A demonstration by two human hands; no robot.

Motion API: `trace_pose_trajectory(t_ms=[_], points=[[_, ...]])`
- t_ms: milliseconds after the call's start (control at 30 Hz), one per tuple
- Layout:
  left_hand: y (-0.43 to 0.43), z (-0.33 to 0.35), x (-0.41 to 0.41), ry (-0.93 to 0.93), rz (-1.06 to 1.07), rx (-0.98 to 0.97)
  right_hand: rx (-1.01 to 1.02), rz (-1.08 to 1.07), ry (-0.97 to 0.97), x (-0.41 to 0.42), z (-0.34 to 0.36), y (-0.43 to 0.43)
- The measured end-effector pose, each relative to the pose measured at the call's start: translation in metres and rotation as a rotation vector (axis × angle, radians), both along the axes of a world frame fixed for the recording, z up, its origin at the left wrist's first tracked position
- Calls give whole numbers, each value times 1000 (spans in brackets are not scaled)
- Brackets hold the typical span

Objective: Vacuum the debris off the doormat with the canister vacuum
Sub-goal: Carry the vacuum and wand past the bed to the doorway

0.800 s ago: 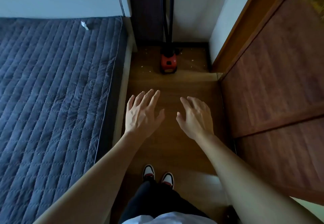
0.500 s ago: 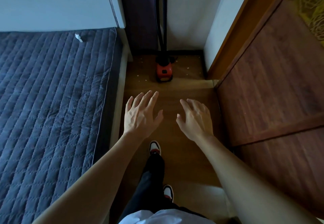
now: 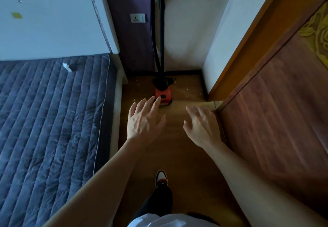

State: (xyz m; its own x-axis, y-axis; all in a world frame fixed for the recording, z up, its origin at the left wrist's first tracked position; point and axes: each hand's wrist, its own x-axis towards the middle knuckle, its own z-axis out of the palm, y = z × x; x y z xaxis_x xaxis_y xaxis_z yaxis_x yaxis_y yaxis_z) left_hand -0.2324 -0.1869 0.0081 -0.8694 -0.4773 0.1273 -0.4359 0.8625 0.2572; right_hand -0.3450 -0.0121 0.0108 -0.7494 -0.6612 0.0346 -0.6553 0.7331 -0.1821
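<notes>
As both arms reach out, left hand [image 3: 144, 122] and right hand [image 3: 202, 126] spread, fingers empty, red canister vacuum [image 3: 163, 95] far ahead, crumbs beside it.

I see a small red canister vacuum [image 3: 163, 94] with a smooth, slightly glossy plastic shell, and from it a matt black looped hose [image 3: 157, 31] that looks like rubber or soft plastic stands against a flat, matt cream painted wall [image 3: 186, 31]. The brown wood-look floor [image 3: 179, 155] under my view has a smooth, faintly satin finish, speckled near the vacuum with pale paper-like crumbs [image 3: 187, 89], while the dark reddish wooden door [image 3: 275, 120] on my right shows visible grain and a low sheen. On my left the grey-blue quilted cloth mattress cover [image 3: 49, 120] looks soft and matt with stitched ridges, and a white plastic wall socket [image 3: 137, 18] sits smooth on a matt purple panel [image 3: 124, 31].
</notes>
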Motion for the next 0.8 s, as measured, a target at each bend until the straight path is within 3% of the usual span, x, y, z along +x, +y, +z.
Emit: trace_pose_trajectory(t_ms=[533,800], points=[[-86,-6,-181,-43,-63,18,-17,-59,23,-167,-1,-83],[-91,-10,-312,-56,-21,-1,-50,0,37,-315,-6,-95]])
